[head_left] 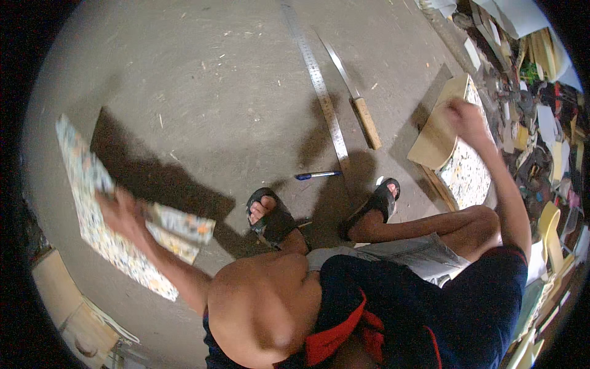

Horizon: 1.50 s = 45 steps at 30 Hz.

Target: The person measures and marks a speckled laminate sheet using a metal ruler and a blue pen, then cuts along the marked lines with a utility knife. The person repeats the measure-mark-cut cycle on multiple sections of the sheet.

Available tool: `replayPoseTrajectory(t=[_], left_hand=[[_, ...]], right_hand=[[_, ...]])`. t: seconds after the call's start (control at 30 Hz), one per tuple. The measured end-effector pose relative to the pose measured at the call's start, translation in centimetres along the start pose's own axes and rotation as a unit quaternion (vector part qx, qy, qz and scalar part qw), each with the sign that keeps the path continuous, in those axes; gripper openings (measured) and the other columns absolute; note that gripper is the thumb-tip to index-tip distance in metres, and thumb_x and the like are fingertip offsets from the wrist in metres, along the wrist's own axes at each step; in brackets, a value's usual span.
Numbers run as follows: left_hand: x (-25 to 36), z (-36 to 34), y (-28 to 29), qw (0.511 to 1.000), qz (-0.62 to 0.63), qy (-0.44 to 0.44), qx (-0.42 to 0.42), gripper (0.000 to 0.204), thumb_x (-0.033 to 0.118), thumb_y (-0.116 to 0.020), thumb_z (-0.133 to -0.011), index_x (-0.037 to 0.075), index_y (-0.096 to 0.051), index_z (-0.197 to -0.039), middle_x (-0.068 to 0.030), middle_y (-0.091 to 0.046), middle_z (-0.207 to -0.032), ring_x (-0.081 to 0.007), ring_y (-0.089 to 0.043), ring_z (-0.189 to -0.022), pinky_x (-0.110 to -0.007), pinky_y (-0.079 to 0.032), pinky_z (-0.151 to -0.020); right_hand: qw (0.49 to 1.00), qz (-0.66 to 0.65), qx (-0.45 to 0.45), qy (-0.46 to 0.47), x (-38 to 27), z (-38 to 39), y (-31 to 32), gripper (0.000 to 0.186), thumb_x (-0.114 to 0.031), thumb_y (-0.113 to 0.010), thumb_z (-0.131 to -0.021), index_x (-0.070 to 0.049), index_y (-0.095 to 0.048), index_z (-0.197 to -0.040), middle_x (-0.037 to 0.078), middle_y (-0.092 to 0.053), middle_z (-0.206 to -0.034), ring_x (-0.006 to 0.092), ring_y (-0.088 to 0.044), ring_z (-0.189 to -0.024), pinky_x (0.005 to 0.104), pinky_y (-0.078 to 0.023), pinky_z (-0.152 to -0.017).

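Observation:
My left hand (120, 212) is stretched out to the left and grips a narrow speckled strip (181, 226). The strip lies across a larger speckled sheet (86, 184) that rests flat on the concrete floor. My right hand (464, 117) reaches to the right, blurred, with its fingers closed on the top edge of a tan board (437, 132). That board leans tilted over a speckled panel (468, 175) on the floor. I am squatting, with my knees between the two hands.
A long steel ruler (322, 92), a long-bladed knife with a wooden handle (359, 104) and a blue pen (316, 175) lie on the floor ahead. My feet wear black sandals (273, 215). Offcuts and clutter (541, 123) pile up at the right; wood pieces (67, 301) sit lower left.

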State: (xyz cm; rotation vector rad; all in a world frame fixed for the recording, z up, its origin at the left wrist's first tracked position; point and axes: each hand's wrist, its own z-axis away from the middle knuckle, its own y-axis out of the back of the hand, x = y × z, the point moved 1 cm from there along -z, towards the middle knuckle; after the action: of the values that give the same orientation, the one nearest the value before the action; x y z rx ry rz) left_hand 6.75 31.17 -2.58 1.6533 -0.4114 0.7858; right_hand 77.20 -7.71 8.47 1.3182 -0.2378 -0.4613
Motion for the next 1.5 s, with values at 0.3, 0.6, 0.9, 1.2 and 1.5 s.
replayPoseTrajectory(t=[0.3, 0.6, 0.9, 1.2, 1.5], left_hand=[[10.1, 10.3, -9.5, 0.947, 0.085, -0.301, -0.073, 0.056, 0.024, -0.072, -0.091, -0.002, -0.056, -0.137, -0.0262, -0.051, -0.148, -0.0426, -0.046, -0.139, -0.047, -0.036, -0.116], [-5.0, 14.0, -7.0, 0.943, -0.2, -0.251, -0.091, 0.079, 0.05, -0.068, -0.091, 0.002, -0.045, -0.149, -0.0263, -0.031, -0.161, -0.0453, -0.026, -0.15, -0.063, -0.02, -0.118], [-5.0, 15.7, -4.7, 0.906, -0.237, -0.292, -0.196, 0.111, 0.072, -0.074, -0.074, 0.012, -0.033, -0.159, -0.0282, -0.016, -0.166, -0.0509, -0.011, -0.153, -0.075, -0.008, -0.114], [-4.3, 15.1, -3.1, 0.872, -0.274, -0.327, -0.238, 0.098, 0.048, -0.082, -0.079, 0.012, -0.035, -0.157, -0.027, -0.024, -0.162, -0.0525, -0.02, -0.149, -0.077, -0.023, -0.109], [-0.3, 19.6, -3.0, 0.892, -0.264, -0.316, -0.184, 0.075, 0.007, -0.069, -0.081, 0.004, -0.04, -0.151, -0.025, -0.034, -0.156, -0.0582, -0.034, -0.139, -0.071, -0.027, -0.111]], right_hand=[[0.954, -0.083, -0.106, 0.268, -26.7, 3.8, -18.6, 0.044, -0.035, -0.081, -0.08, -0.007, -0.061, -0.109, 0.016, -0.065, -0.099, 0.0357, -0.068, -0.09, 0.046, -0.057, -0.071], [0.945, 0.02, -0.174, 0.277, -28.8, 4.7, -25.5, 0.035, -0.024, -0.076, -0.08, -0.008, -0.058, -0.105, 0.013, -0.062, -0.091, 0.0329, -0.069, -0.085, 0.0489, -0.058, -0.068], [0.989, -0.137, 0.032, 0.054, -25.9, 0.0, -22.4, 0.036, -0.012, -0.065, -0.079, 0.0, -0.058, -0.112, 0.027, -0.063, -0.098, 0.0483, -0.062, -0.089, 0.0545, -0.053, -0.078], [0.98, -0.115, 0.078, -0.141, -26.6, -1.1, -21.9, 0.03, -0.013, -0.072, -0.081, 0.002, -0.061, -0.105, 0.029, -0.064, -0.1, 0.0492, -0.064, -0.093, 0.0565, -0.051, -0.083], [0.971, -0.153, 0.087, -0.159, -25.5, -0.1, -24.5, 0.033, -0.018, -0.079, -0.077, 0.002, -0.065, -0.099, 0.027, -0.07, -0.088, 0.0461, -0.07, -0.084, 0.0515, -0.055, -0.078]])
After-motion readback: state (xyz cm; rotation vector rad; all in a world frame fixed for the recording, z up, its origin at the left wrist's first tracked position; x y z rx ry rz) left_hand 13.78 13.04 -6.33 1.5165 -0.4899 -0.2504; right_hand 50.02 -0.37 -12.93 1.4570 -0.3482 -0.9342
